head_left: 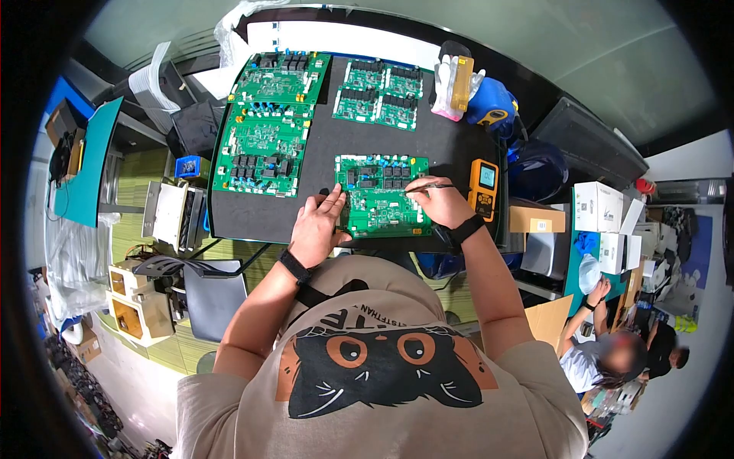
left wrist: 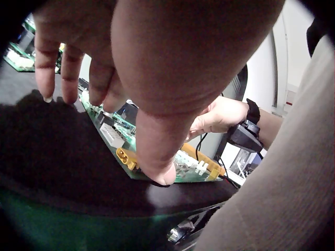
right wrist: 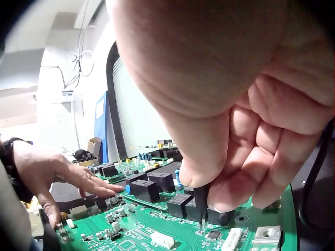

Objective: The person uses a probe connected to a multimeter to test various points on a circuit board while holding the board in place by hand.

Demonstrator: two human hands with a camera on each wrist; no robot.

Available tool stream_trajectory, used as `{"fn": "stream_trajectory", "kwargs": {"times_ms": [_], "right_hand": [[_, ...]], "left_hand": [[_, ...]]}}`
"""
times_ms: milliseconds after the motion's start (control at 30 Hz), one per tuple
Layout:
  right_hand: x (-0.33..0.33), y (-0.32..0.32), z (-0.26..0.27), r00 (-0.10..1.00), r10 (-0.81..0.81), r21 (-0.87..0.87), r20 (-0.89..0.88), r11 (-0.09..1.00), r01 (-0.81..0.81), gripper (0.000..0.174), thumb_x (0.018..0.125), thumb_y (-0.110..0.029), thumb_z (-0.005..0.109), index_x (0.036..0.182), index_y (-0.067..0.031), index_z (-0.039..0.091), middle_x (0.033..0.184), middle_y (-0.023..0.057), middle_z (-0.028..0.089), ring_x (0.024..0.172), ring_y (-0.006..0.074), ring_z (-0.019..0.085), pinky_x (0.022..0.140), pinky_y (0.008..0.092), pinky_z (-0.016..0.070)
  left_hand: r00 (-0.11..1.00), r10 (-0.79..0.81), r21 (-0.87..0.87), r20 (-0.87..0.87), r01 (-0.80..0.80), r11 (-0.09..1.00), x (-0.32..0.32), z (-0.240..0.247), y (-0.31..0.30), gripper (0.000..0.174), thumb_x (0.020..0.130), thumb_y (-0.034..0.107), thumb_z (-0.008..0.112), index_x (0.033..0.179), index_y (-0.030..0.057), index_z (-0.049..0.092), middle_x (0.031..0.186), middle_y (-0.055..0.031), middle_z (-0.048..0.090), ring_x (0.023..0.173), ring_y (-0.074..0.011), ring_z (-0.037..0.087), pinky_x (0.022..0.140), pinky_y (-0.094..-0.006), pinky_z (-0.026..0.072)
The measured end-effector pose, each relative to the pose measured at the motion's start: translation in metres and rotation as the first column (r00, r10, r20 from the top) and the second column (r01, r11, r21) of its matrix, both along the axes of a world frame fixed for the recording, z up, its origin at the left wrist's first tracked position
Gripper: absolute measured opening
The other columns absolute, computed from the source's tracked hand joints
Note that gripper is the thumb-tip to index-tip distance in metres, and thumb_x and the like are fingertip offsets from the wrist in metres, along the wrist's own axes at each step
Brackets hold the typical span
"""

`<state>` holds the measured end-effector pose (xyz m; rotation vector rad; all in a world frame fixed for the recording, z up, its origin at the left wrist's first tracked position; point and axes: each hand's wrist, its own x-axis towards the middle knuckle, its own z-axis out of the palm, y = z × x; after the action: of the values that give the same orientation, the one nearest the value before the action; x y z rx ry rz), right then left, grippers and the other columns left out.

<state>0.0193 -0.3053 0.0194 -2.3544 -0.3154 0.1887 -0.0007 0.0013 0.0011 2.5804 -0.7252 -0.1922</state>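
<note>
A green circuit board [head_left: 382, 206] with black relays lies flat before the person. The right hand [head_left: 442, 205] pinches dark tweezers [head_left: 430, 187]; in the right wrist view the tweezers [right wrist: 201, 206] point down, tips at the board [right wrist: 141, 222] beside a black relay. At the board's left edge, the left hand [head_left: 315, 228] rests with fingers extended. From the left wrist view, the left hand's thumb [left wrist: 157, 151] lies on the board's edge near a yellow connector [left wrist: 125, 157], its other fingers spread along the side.
Two larger boards [head_left: 264, 145] lie on the black mat [head_left: 321, 153] at left, several small joined boards [head_left: 378, 96] behind. An orange meter [head_left: 482, 183] stands right, near a blue tool [head_left: 492, 103] and gloves [head_left: 445, 84]. Another person [head_left: 604, 356] is at the far right.
</note>
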Motion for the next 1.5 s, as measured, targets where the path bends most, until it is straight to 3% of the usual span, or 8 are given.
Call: {"fn": "stream_trajectory", "kwargs": {"times_ms": [467, 1267, 1500], "right_hand": [[0.0039, 0.0021, -0.0052, 0.994, 0.067, -0.032, 0.084, 0.997, -0.064, 0.015, 0.088, 0.000, 0.062, 0.099, -0.0007, 0.072, 0.095, 0.0163, 0.071, 0.086, 0.0337, 0.070, 0.076, 0.0382, 0.0560], [0.0030, 0.0014, -0.0076, 0.997, 0.047, 0.012, 0.055, 0.999, -0.048, 0.014, 0.089, 0.001, 0.062, 0.099, -0.0007, 0.072, 0.094, 0.0160, 0.072, 0.086, 0.0313, 0.071, 0.075, 0.0367, 0.0553], [0.0012, 0.0039, 0.0005, 0.998, 0.035, 0.016, 0.049, 0.999, -0.036, 0.013, 0.090, -0.001, 0.062, 0.098, -0.0013, 0.072, 0.094, 0.0160, 0.072, 0.085, 0.0322, 0.070, 0.075, 0.0372, 0.0553]], "left_hand": [[1.000, -0.009, -0.003, -0.003, 0.009, 1.000, 0.0009, -0.0009, 0.0009, 0.091, 0.063, 0.024, 0.089, 0.145, 0.0067, 0.052, 0.157, -0.0050, 0.045, 0.122, -0.0299, 0.052, 0.101, -0.0422, 0.0467], [0.999, 0.005, -0.025, -0.037, -0.006, 1.000, 0.0007, 0.0024, 0.0005, 0.094, 0.060, 0.024, 0.090, 0.145, 0.0053, 0.053, 0.157, -0.0066, 0.045, 0.122, -0.0319, 0.051, 0.106, -0.0425, 0.0444], [1.000, -0.010, -0.002, -0.012, 0.010, 1.000, 0.0007, 0.0010, 0.0015, 0.091, 0.065, 0.026, 0.089, 0.145, 0.0066, 0.052, 0.158, -0.0051, 0.045, 0.122, -0.0304, 0.051, 0.102, -0.0424, 0.0463]]}}
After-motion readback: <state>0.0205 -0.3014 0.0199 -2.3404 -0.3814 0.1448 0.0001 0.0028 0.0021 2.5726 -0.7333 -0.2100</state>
